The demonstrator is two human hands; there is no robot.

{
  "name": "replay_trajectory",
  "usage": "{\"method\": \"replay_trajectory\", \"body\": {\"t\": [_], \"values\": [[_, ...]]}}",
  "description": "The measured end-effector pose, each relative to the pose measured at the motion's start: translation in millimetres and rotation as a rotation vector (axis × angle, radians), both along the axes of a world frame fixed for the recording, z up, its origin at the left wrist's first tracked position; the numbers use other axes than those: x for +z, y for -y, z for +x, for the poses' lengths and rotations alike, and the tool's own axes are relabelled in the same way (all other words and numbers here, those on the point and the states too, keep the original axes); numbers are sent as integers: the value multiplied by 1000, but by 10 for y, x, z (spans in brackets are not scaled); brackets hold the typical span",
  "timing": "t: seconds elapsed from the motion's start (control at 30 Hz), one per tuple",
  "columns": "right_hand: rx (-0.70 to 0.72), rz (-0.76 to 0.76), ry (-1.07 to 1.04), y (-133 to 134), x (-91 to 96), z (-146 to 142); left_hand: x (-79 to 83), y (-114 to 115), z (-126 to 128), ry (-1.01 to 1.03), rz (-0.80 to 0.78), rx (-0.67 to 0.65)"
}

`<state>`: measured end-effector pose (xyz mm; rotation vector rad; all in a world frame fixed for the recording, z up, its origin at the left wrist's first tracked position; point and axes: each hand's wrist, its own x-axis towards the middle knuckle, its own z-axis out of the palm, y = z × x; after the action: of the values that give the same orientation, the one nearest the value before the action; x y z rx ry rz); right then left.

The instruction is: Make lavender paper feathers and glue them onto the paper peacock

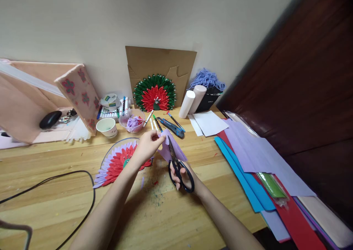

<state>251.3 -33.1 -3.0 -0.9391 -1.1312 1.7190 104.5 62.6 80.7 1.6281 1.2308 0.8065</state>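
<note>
Between finger and thumb, my left hand [150,143] pinches the upper left edge of a piece of purple paper [176,148]. My right hand [183,176] grips black-handled scissors [173,151], with its fingers through the loops and the blades pointing up and away over the purple paper. Under my left forearm lies a fan-shaped peacock piece [116,165] of red and lilac paper petals, partly hidden by the arm. A small purple scrap [142,183] is on the table close by.
A cardboard sheet with a green and red peacock [156,93] leans on the wall. Before it are a clear bowl of scraps [125,123], a paper cup [107,127], a blue cutter [171,127] and pens. White rolls [187,104] stand behind. Coloured sheets [248,147] lie right; a black cable [93,183] curves left.
</note>
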Motion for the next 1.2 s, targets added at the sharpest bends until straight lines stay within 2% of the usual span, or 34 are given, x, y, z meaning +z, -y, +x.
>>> {"method": "replay_trajectory", "body": {"t": [0.2, 0.43, 0.63, 0.83, 1.03, 1.2], "values": [[-18, -44, 28, -3, 64, -19, -12, -6, -10, -19, 31, 7], [40, -40, -66, 11, 33, 22, -40, -12, -11, -45, 33, -91], [17, 8, 60, 15, 120, 45, -39, -21, -21, 13, -32, -134], [-15, -114, 6, -8, 195, -1, -68, -39, -27, 17, -14, -116], [-1, -12, 9, 22, 69, 1, -50, -26, -22, 15, -2, -110], [31, 52, 43, 43, 18, 29, -9, -6, -19, 33, -64, -181]]}}
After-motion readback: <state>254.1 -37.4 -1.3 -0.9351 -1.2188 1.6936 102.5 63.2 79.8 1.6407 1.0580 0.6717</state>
